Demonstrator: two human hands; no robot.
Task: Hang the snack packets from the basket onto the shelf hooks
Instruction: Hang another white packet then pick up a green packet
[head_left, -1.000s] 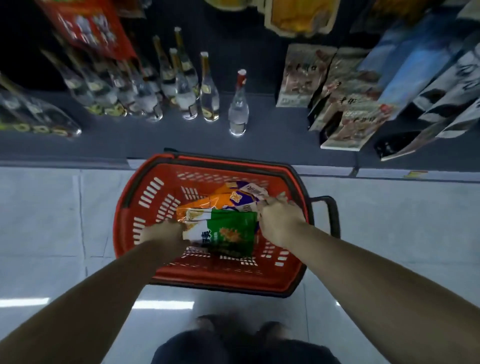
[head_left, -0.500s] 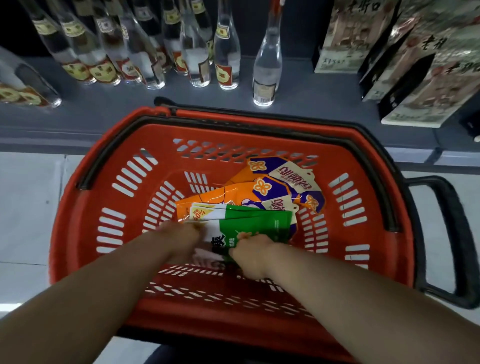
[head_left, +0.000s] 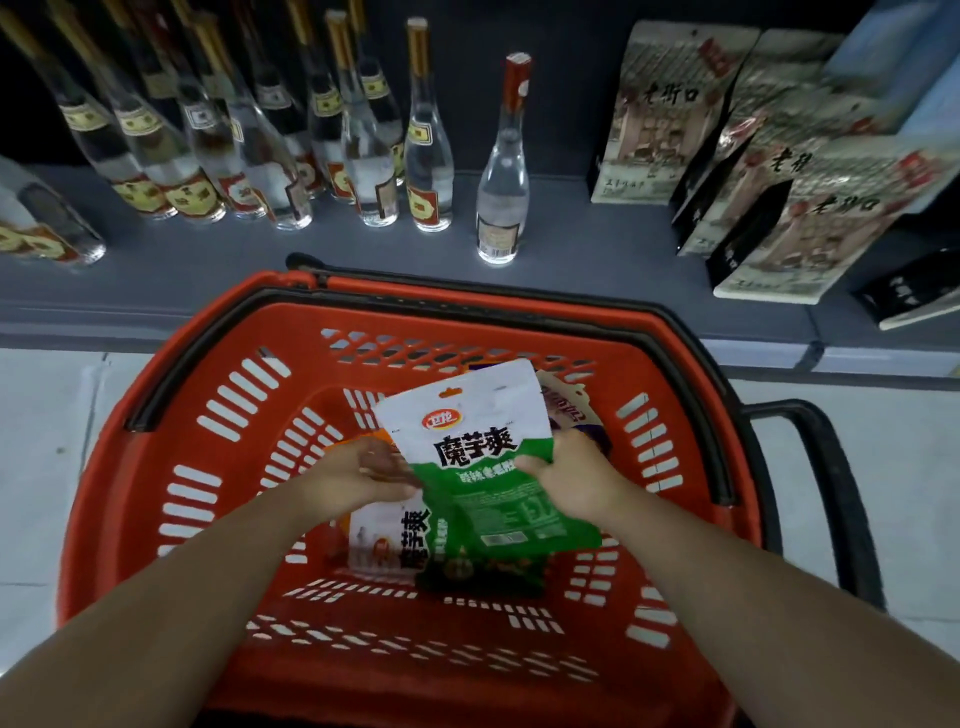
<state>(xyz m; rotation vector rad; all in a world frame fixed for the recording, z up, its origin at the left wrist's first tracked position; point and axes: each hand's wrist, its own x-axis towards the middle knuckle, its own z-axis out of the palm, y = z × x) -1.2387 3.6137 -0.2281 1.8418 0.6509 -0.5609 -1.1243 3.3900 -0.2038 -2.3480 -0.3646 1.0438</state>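
A white-and-green plastic snack packet (head_left: 480, 457) with black characters is held above the interior of the red slotted plastic basket (head_left: 156, 483), its white top edge tilted away toward the shelf. The packet is gripped on its right edge by the right hand (head_left: 569, 480), with the thumb laid over the green front face and the remaining fingers hidden behind it. The left hand (head_left: 358, 475) is placed at the packet's left edge with fingers curled; its thumb appears to pinch that edge, though the contact is partly hidden and cannot be confirmed with certainty. Both forearms are extended forward and downward from the lower corners of the view, converging over the basket's middle.

Beneath the raised packet, a second white-and-green packet (head_left: 395, 540) is seen lying on the basket floor, partly covered. A purple-and-white packet (head_left: 571, 410) is visible behind the held one, near the far wall, and a sliver of an orange packet (head_left: 358, 441) shows just beyond the left hand.

The basket is positioned on the pale tiled floor (head_left: 47, 441), against the low grey shelf (head_left: 571, 244). On that shelf, clear glass bottles (head_left: 431, 140) with gold and red labels are ranged to the left, and beige printed pouches (head_left: 660, 114) stand to the right.
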